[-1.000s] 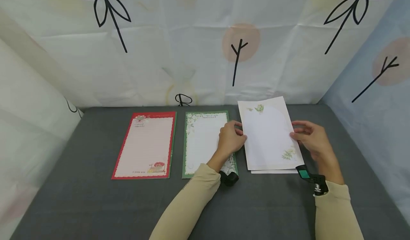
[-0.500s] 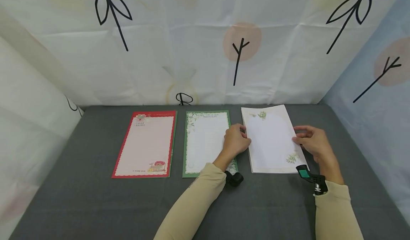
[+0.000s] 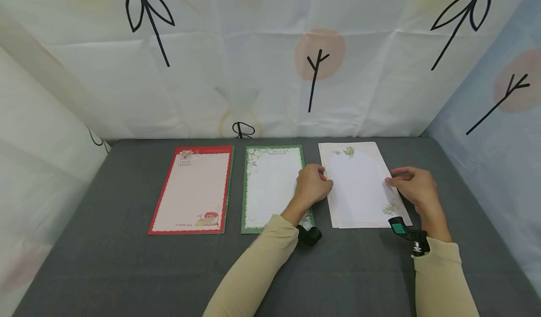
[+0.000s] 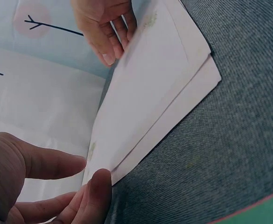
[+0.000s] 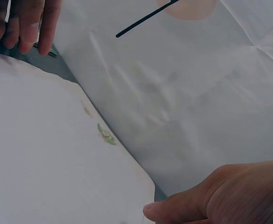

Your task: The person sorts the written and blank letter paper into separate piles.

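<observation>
A white letter sheet (image 3: pixel 357 181) with green leaf sprigs in two corners lies over at least one more white sheet, the edges slightly offset. My left hand (image 3: pixel 312 185) is at its left edge. In the left wrist view, a small gap shows between thumb and fingers (image 4: pixel 57 163) there. On the opposite side, my right hand (image 3: pixel 416 188) pinches the sheet's right edge; in the right wrist view its thumb (image 5: pixel 173 210) lies at the paper's border, the other fingers mostly hidden. A green-bordered lined sheet (image 3: pixel 270 185) lies partly beneath my left forearm.
Further left lies a red-bordered lined sheet (image 3: pixel 190 192), a green edge peeking out behind it. All the papers are on a dark grey cloth-covered table (image 3: pixel 127 270). A white printed curtain (image 3: pixel 262 73) rises along the table's back edge, with others at both sides.
The leaf-sprig sheet has come down toward me onto the paper below and shifted slightly right. My left hand has moved a little right and down; the right has barely moved.
</observation>
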Demonstrator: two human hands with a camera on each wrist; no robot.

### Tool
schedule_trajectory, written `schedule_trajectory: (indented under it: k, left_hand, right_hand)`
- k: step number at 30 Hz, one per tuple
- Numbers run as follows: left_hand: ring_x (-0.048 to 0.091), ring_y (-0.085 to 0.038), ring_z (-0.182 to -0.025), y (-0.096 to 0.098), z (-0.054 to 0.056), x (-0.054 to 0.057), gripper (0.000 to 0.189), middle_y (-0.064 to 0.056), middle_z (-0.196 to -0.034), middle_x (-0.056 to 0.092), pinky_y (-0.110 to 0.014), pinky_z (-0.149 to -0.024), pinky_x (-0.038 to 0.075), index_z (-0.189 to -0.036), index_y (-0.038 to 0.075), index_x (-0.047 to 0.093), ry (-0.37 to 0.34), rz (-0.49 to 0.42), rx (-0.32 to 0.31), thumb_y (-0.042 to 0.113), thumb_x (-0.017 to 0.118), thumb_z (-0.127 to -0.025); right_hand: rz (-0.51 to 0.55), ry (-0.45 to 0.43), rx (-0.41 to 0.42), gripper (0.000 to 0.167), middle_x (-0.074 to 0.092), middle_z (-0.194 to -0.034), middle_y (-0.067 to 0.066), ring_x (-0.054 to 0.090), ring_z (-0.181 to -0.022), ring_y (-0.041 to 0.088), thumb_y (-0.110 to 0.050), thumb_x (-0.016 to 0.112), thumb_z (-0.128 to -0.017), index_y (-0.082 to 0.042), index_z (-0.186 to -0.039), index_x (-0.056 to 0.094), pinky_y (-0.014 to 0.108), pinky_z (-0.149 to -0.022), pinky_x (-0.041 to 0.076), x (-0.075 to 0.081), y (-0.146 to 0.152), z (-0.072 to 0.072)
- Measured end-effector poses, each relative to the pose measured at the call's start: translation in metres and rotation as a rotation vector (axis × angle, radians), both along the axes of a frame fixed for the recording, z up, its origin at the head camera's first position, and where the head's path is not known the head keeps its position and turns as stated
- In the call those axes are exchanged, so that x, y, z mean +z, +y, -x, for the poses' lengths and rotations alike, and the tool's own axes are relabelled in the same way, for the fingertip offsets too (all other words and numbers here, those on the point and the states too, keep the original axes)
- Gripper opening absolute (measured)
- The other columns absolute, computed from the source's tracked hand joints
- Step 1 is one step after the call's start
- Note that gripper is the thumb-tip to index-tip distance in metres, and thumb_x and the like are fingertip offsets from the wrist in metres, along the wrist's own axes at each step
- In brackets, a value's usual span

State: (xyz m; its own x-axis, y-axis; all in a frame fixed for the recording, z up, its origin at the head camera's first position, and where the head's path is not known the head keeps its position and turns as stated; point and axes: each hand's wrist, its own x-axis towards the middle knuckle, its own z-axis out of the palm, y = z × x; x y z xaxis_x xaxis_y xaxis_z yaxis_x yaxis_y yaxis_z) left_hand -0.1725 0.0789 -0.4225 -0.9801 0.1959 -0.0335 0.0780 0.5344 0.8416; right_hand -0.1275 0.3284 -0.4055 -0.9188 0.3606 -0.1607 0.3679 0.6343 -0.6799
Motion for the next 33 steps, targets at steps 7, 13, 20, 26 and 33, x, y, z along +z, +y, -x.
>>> schedule_trajectory:
  k: [7,13,20,26,33]
  left_hand:
    - [0.064,-0.014,-0.07,-0.016,-0.003,0.006,0.03,-0.001,-0.083,0.071,-0.026,-0.06,0.05,-0.116,-0.002,0.072,0.023,-0.07,-0.015,0.011,0.073,-0.09]
    - [0.07,-0.017,-0.076,-0.045,-0.004,0.007,0.033,-0.004,-0.089,0.071,-0.028,-0.061,0.053,-0.122,-0.002,0.07,0.026,-0.145,-0.016,0.011,0.072,-0.091]
    - [0.072,-0.026,-0.09,-0.088,-0.004,0.01,0.034,-0.008,-0.094,0.072,-0.039,-0.074,0.056,-0.123,0.001,0.07,0.028,-0.129,0.054,0.013,0.074,-0.092]
    - [0.071,-0.028,-0.09,-0.131,-0.002,0.013,0.033,-0.01,-0.093,0.072,-0.045,-0.079,0.056,-0.12,0.0,0.071,0.059,-0.107,0.147,0.013,0.075,-0.091]
    - [0.071,-0.029,-0.091,-0.173,-0.003,0.01,0.036,-0.013,-0.095,0.072,-0.045,-0.073,0.056,-0.123,-0.003,0.069,0.069,-0.031,0.234,0.014,0.074,-0.091]
  right_hand:
    - [-0.054,0.045,-0.006,0.05,0.062,-0.119,0.03,0.059,-0.099,0.041,-0.025,0.071,-0.095,0.008,-0.13,0.061,0.038,-0.065,0.047,0.004,-0.009,0.002]
    - [-0.072,0.092,0.077,0.047,0.066,-0.113,0.029,0.061,-0.096,0.038,-0.025,0.071,-0.095,0.007,-0.128,0.063,0.035,-0.066,0.045,0.004,-0.032,0.006]
    - [-0.059,0.129,0.156,0.039,0.068,-0.108,0.025,0.064,-0.099,0.039,-0.021,0.071,-0.094,0.005,-0.123,0.067,0.034,-0.069,0.046,0.006,-0.067,0.011]
    - [0.07,0.157,0.289,0.038,0.068,-0.105,0.022,0.066,-0.098,0.037,-0.017,0.072,-0.094,0.007,-0.124,0.065,0.032,-0.07,0.05,0.007,-0.095,0.012]
    - [0.171,0.102,0.419,0.041,0.067,-0.109,0.022,0.065,-0.103,0.038,-0.017,0.07,-0.096,0.008,-0.129,0.062,0.04,-0.076,0.054,0.004,-0.13,0.022]
